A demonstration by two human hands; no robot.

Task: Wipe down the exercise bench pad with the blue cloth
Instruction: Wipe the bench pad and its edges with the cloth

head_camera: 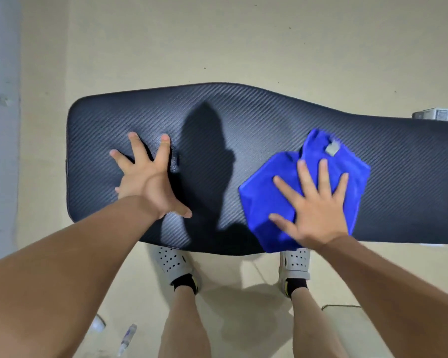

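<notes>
L hand (146, 182) on pad (269, 120) | R hand (318, 210) on cloth (264, 197) | tag (332, 149) looks blank

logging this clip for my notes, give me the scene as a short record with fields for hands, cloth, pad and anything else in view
left hand: fingers spread, pressing flat on the bare bench pad near its left end
right hand: flat on the blue cloth, fingers straight, not gripping
blue cloth: loosely folded, lying on the pad by its near edge, right of the middle; grey tag on its far side
bench pad: dark, woven texture, runs left to right and out of frame on the right
other: white shoes on the beige floor at the pad's near edge
</notes>
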